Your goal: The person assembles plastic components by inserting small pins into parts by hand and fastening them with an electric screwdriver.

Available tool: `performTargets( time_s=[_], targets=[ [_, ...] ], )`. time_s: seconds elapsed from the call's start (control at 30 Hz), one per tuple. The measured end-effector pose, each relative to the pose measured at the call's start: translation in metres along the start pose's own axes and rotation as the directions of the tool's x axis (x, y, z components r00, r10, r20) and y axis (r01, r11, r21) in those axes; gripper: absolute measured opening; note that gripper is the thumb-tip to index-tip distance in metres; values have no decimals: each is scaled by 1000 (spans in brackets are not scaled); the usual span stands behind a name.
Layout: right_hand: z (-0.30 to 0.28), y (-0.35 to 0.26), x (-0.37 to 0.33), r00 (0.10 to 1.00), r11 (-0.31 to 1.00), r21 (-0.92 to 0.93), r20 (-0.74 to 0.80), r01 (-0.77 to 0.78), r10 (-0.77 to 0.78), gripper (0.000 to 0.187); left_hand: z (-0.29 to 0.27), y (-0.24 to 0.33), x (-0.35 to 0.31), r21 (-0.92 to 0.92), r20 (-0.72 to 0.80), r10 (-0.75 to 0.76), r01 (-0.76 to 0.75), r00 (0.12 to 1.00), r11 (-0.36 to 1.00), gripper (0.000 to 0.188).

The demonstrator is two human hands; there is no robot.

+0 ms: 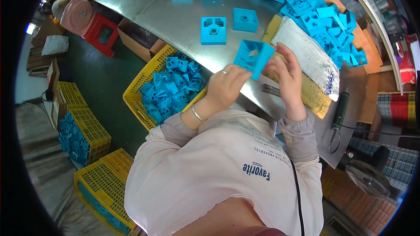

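Observation:
Both hands hold one blue plastic box-shaped part (250, 53) above the near edge of the metal table. My left hand (224, 86) has its fingers closed on the part's lower left side. Fingers of my right hand (286, 73) pinch its right edge, where a slanted side flares out. The part's hollow inside faces up. Just beyond it on the table lie a blue part with cut-out openings (213, 30) and a blue square block (245, 20), apart from each other.
A heap of blue parts (302, 4) covers the table's far right. Right of my hands lies a white cloth-like pad (313, 57) on a yellow sponge-like pad (318, 99), near a green-handled tool (342, 107). At left stands a yellow basket (133, 88) of blue parts.

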State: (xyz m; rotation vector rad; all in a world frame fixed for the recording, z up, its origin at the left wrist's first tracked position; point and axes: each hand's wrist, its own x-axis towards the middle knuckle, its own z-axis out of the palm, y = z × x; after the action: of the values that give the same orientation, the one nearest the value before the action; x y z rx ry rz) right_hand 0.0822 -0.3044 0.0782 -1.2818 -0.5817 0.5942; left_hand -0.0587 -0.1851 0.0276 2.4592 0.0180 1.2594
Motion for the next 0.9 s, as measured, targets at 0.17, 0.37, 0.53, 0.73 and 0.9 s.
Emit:
performTargets(
  time_s=[0.17, 0.37, 0.53, 0.73, 0.9],
  targets=[
    [29, 50, 69, 907, 588, -696, 369, 413, -200, 64, -29, -29, -25, -269, -184, -540, 486, 821, 831, 23],
    [76, 87, 119, 763, 179, -745, 603, 643, -232, 87, -79, -67, -50, -649, -371, -746, 420, 553, 634, 21],
    [93, 88, 114, 761, 176, -741, 635, 648, -128, 89, -118, -84, -72, -572, -533, -702, 410, 473, 710, 23],
    [189, 79, 57, 625, 398, -530, 765, 749, -155, 96, -138, -87, -58, -557, -636, -655, 346, 408, 755, 25],
    [187, 90, 76, 648, 297, -587, 741, 753, -177, 77, -146, -89, -62, -532, -674, -626, 331, 392, 780, 28]
  ],
)
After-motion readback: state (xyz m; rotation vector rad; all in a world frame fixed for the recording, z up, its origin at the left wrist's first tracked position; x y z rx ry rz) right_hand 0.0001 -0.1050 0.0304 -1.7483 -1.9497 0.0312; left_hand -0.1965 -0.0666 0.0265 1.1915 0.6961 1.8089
